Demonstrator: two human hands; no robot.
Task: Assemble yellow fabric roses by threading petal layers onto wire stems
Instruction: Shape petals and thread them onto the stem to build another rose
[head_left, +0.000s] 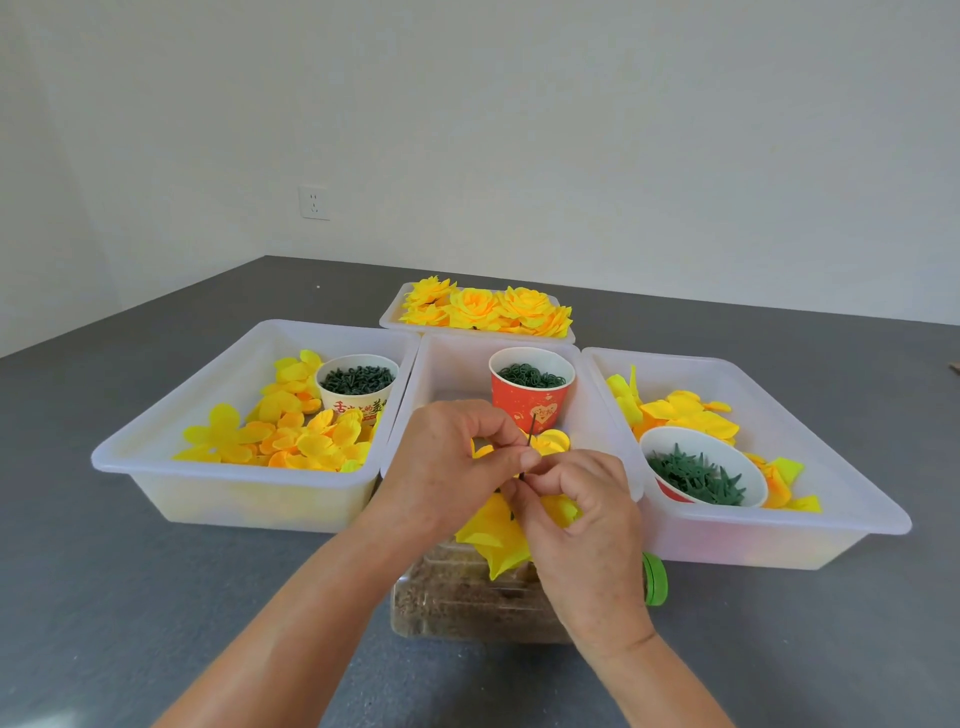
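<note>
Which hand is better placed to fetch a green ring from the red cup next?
Probably the right hand: the red cup stands just beyond it, while the left hand pinches the wire stem and petals.

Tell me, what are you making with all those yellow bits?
A person is building a cloth rose. Both hands, the left hand and the right hand, pinch a thin dark wire with yellow petals hanging on it. Around them sit white bins of loose petals and cups of green parts. Finished roses fill the far bin.
</note>
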